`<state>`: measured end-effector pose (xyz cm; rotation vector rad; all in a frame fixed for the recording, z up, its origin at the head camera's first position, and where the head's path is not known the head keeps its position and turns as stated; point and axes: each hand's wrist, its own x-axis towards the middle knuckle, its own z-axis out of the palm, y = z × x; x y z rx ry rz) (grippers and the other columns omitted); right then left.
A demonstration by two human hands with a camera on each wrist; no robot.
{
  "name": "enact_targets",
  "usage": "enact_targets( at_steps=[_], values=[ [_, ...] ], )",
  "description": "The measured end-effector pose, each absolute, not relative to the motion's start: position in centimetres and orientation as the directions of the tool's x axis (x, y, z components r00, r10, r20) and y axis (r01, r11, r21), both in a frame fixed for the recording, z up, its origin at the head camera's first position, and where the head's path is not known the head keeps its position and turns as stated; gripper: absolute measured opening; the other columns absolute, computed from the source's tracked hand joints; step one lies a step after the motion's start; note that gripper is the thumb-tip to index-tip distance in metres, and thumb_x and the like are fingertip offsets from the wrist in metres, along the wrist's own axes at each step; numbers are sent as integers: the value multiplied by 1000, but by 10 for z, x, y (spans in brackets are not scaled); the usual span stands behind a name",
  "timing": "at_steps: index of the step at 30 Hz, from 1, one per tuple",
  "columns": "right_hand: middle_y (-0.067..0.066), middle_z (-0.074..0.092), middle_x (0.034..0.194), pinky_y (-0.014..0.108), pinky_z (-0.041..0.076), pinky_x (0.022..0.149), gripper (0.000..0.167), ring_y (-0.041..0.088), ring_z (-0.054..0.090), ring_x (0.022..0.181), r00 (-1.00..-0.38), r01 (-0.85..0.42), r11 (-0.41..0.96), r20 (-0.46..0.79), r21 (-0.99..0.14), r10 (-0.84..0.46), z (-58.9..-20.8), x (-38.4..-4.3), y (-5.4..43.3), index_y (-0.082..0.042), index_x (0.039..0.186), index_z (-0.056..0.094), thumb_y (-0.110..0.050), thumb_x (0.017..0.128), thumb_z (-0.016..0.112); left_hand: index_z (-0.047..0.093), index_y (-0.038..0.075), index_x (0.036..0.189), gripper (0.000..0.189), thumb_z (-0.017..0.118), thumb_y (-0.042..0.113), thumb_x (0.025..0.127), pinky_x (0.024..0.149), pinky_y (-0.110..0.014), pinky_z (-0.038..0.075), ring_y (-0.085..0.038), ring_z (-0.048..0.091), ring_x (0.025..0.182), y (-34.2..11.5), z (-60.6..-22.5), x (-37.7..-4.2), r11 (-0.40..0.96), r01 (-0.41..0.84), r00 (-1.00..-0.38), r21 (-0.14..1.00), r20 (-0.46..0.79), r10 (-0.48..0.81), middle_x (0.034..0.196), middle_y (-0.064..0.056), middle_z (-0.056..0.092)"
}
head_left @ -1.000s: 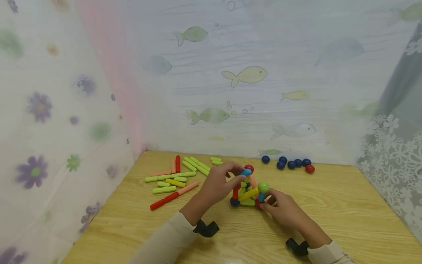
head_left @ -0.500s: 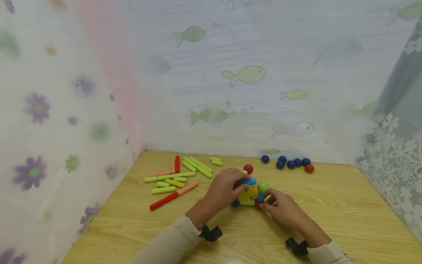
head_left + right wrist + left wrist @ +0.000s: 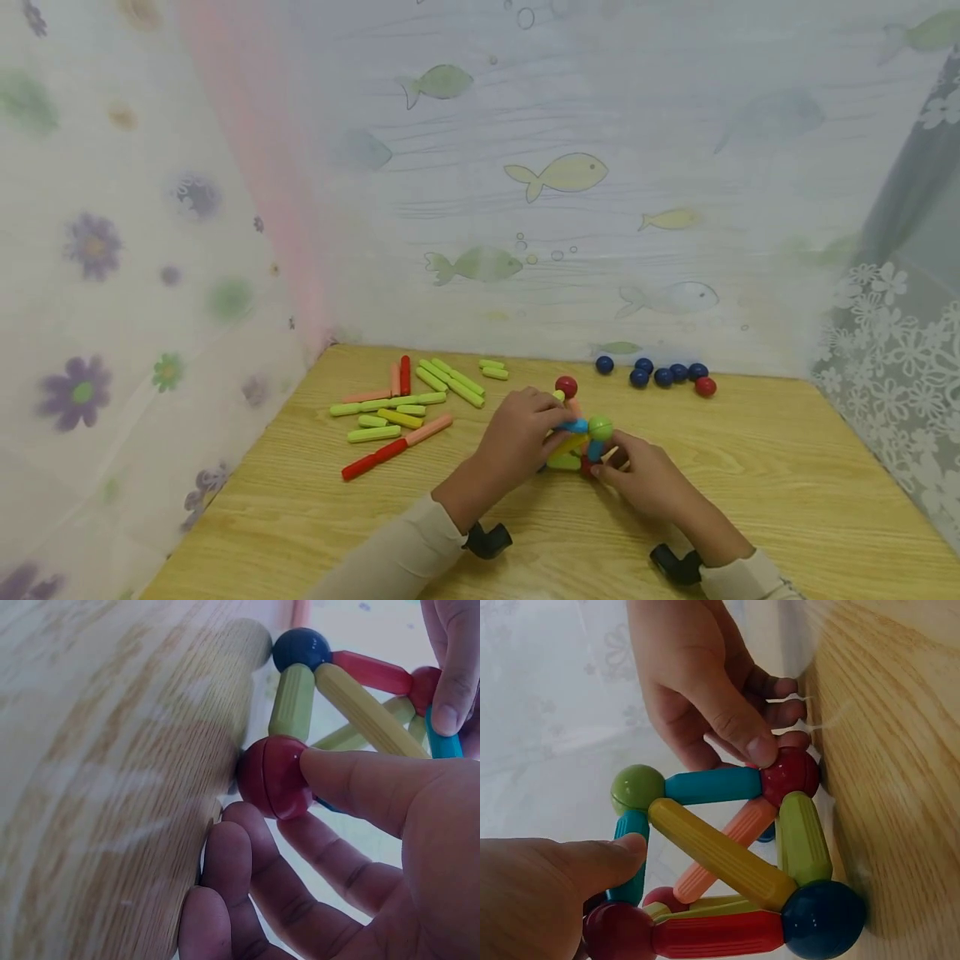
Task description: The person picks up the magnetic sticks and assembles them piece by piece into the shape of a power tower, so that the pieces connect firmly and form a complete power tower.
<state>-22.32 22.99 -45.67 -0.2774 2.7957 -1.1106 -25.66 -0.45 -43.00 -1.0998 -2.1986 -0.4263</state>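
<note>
A small frame of coloured sticks and balls stands on the wooden table between the hands. My left hand (image 3: 517, 437) pinches a blue stick (image 3: 632, 823) on the frame's top edge. That stick spans from a red ball (image 3: 619, 930) to a green ball (image 3: 637, 789), overlapping both ends in the left wrist view. My right hand (image 3: 647, 477) holds the lower red ball (image 3: 277, 777) between thumb and forefinger, its other fingers near the tabletop. A yellow stick (image 3: 724, 851) runs diagonally from the green ball to a dark blue ball (image 3: 823, 919). The left hand hides part of the frame in the head view.
Loose lime sticks (image 3: 457, 385), red sticks (image 3: 375, 458) and salmon sticks (image 3: 429, 430) lie at the left of the table (image 3: 750, 467). Several dark blue balls (image 3: 663, 377) and one red ball (image 3: 705, 387) sit at the back right. A printed curtain (image 3: 570, 208) hangs behind.
My left hand has come down and to the right with the blue stick, bringing it from a tilt above the frame to the green ball. My right hand keeps its hold.
</note>
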Motion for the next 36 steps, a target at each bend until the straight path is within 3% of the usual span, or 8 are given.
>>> enact_targets(
  at_steps=[4, 7, 11, 14, 21, 24, 31, 36],
  values=[
    [-1, 71, 100, 35, 55, 71, 14, 13, 68, 89, -978, -120, 718, -43, -686, -204, -457, -223, 229, -20, 108, 67, -24, 96, 75, 79, 21, 110, 23, 80, 35, 92, 86, -25, 54, -12, 65, 98, -5, -429, -253, 619, 785, -482, 35, 662, 574, 110, 7, 73],
    [-1, 71, 98, 34, 54, 70, 16, 13, 67, 87, -978, -112, 722, -52, -683, -201, -455, -223, 228, -19, 108, 68, -25, 96, 76, 74, 18, 117, 36, 82, 39, 89, 84, -25, 55, -14, 62, 100, -10, -426, -247, 692, 716, -574, 85, 636, 516, 115, 3, 67],
    [2, 71, 101, 34, 56, 70, 22, 14, 68, 87, -981, -109, 714, -43, -692, -192, -448, -220, 229, -15, 112, 67, -25, 95, 77, 69, 16, 119, 45, 86, 41, 85, 65, -19, 51, -10, 59, 83, -19, -419, -240, 780, 602, -705, 170, 572, 420, 110, 1, 63],
    [3, 70, 103, 33, 58, 71, 27, 15, 69, 88, -981, -146, 690, 17, -709, -191, -440, -219, 232, -12, 115, 66, -25, 94, 78, 69, 15, 113, 38, 85, 38, 87, 59, -16, 47, -6, 56, 72, -23, -416, -240, 779, 580, -751, 237, 527, 399, 104, 1, 63],
    [-2, 69, 92, 26, 55, 66, 19, 11, 67, 80, -933, -306, 653, 79, -693, -352, -430, -215, 234, -15, 99, 65, -27, 94, 78, 73, 16, 113, 28, 82, 29, 91, 70, -18, 54, -11, 68, 86, -25, -415, -248, 726, 609, -761, 320, 494, 420, 107, 2, 66],
    [1, 66, 91, 26, 53, 64, 22, 13, 65, 78, -931, -289, 663, 41, -691, -363, -429, -214, 237, -12, 97, 62, -24, 91, 80, 75, 17, 115, 26, 82, 26, 91, 76, -20, 56, -14, 70, 93, -27, -417, -256, 679, 635, -755, 368, 483, 444, 110, 3, 69],
    [19, 60, 124, 41, 60, 79, 65, 29, 70, 103, -969, -119, 634, -48, -764, -240, -440, -219, 244, -2, 134, 50, -29, 87, 85, 73, 22, 129, 33, 75, 24, 96, 87, -20, 57, -9, 69, 108, -25, -424, -280, 541, 646, -761, 539, 397, 513, 124, 6, 72],
    [16, 65, 126, 47, 60, 87, 64, 33, 72, 108, -972, -97, 629, -63, -771, -227, -448, -225, 247, -7, 145, 53, -22, 90, 82, 70, 24, 135, 37, 72, 18, 98, 92, -20, 56, -8, 68, 115, -21, -429, -294, 471, 614, -772, 633, 357, 526, 131, 7, 71]
  ],
)
